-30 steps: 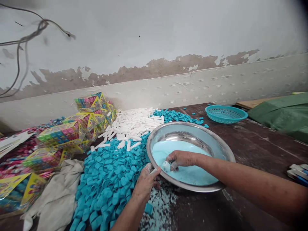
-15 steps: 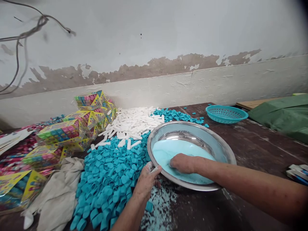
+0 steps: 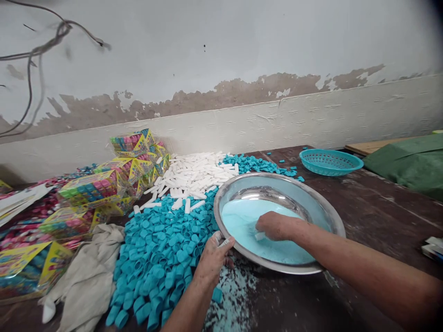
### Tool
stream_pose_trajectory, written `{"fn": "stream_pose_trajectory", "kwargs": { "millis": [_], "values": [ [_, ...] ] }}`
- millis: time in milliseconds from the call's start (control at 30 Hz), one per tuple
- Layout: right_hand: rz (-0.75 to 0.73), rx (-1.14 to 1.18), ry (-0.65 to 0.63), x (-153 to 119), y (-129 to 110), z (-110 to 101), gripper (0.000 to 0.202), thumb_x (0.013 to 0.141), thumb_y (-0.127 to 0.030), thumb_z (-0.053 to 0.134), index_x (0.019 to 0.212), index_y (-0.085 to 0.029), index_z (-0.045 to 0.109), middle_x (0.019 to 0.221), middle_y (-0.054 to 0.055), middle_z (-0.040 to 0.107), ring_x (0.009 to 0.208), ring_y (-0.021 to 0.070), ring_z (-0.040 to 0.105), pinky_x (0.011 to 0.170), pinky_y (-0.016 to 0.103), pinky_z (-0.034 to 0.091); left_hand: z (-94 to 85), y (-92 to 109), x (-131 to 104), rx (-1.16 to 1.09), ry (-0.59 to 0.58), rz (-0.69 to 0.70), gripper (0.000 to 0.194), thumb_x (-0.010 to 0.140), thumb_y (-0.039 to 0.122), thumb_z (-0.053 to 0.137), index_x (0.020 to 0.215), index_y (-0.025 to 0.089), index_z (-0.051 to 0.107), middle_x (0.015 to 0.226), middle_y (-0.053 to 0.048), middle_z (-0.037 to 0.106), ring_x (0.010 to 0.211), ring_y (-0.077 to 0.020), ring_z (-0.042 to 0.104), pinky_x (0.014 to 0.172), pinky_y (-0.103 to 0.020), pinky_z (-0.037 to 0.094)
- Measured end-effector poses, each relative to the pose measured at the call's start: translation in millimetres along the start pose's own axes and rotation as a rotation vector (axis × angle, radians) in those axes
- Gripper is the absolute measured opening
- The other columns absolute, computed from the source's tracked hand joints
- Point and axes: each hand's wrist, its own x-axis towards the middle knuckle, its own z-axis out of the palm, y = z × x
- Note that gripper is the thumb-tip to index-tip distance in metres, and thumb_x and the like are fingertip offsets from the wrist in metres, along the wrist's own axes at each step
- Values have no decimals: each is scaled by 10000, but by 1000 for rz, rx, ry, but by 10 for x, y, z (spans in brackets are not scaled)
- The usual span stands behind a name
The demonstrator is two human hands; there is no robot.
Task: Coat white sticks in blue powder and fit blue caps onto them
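Note:
A wide metal basin (image 3: 330, 221) stands tilted on the table, with pale blue powder (image 3: 238, 219) inside. My left hand (image 3: 214, 258) grips its near left rim, thumb on top and fingers below; white patches cover some fingertips. Inside the basin, my right hand (image 3: 275, 226) is closed with its fingertips down at the powder. A small pale piece shows beneath those fingers, too coated to make out. Beside my left forearm lies a heap of teal plastic caps (image 3: 155, 258), and white plastic tubes (image 3: 194, 173) are piled behind it.
A teal plastic basket (image 3: 330, 163) sits at the back right beside a green cover (image 3: 408, 154). Smaller teal pieces (image 3: 256, 163) lie behind the basin. Packed display boxes (image 3: 90, 186) and a grey cloth (image 3: 90, 276) are on the left. Spilled powder (image 3: 231, 295) marks the dark table.
My right hand has shifted to the right and slightly up within the basin, and a pale piece now shows under its fingers. My left hand keeps its hold on the rim.

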Motion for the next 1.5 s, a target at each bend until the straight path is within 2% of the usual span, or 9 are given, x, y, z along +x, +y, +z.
{"fn": "stream_pose_trajectory", "kwargs": {
  "millis": [333, 500, 600, 733, 967, 1100, 1267, 1333, 1500],
  "values": [
    [-108, 345, -54, 118, -68, -40, 200, 627, -187, 562, 813, -174, 634, 668, -28, 603, 613, 122, 524, 573, 211, 398, 7, -10, -14, 125, 72, -16, 374, 691, 445, 584, 874, 139, 472, 656, -8, 521, 527, -120, 486, 404, -204, 372],
    [-111, 607, -11, 3, 66, -180, 178, 664, -286, 568, 762, -143, 608, 645, -21, 587, 605, 117, 546, 604, 223, 448, 23, 150, -70, 727, 466, 419, 217, 705, 340, 584, 791, 171, 480, 748, -25, 523, 704, -170, 506, 658, -294, 413],
    [-133, 709, 24, -82, 73, -238, 193, 673, -324, 577, 753, -150, 596, 638, -22, 593, 615, 121, 567, 636, 243, 470, 159, 280, 23, 962, 281, 557, 191, 732, 256, 549, 907, 179, 540, 887, -67, 572, 821, -209, 520, 763, -327, 384],
    [-143, 780, 76, -185, 43, -280, 202, 687, -327, 571, 793, -158, 597, 680, -13, 629, 627, 126, 592, 654, 258, 487, 405, 329, 312, 1118, 32, 465, 237, 721, 255, 554, 942, 168, 572, 858, -96, 632, 766, -226, 563, 668, -296, 381],
    [108, 601, 373, -332, 82, -217, 345, 645, -51, 435, 925, -153, 608, 821, 57, 674, 749, 151, 605, 697, 264, 457, 593, 275, 509, 1224, 34, 485, 191, 720, 110, 474, 868, 171, 578, 802, -98, 624, 743, -226, 564, 662, -289, 366],
    [49, 499, 337, -465, 57, -216, 493, 586, -10, 461, 1029, -182, 596, 880, 28, 674, 837, 163, 592, 777, 281, 435, 623, 278, 482, 1245, -5, 503, 268, 676, 31, 463, 853, 176, 604, 810, -91, 628, 775, -233, 567, 715, -299, 372],
    [274, 379, 566, -920, 203, -294, 310, 721, -178, 514, 1012, -144, 615, 1006, 92, 643, 933, 223, 560, 836, 348, 413, 487, 481, 268, 1051, -38, 533, 211, 742, 123, 474, 890, 184, 610, 832, -57, 638, 792, -209, 567, 717, -271, 394],
    [270, 549, 669, -1163, 217, -250, 300, 750, -289, 534, 1005, -145, 603, 982, 85, 647, 902, 219, 575, 817, 346, 431, 376, 572, 95, 842, -64, 477, 153, 735, 200, 526, 852, 175, 621, 833, -51, 644, 808, -209, 569, 719, -265, 405],
    [241, 1166, 1266, -1588, -52, 153, 210, 810, -369, 468, 866, -200, 578, 803, 37, 630, 677, 159, 581, 678, 310, 466, 126, 496, -397, 533, -152, 262, 208, 748, 311, 554, 870, 152, 609, 788, -49, 629, 724, -180, 556, 659, -253, 429]
  ]
}}
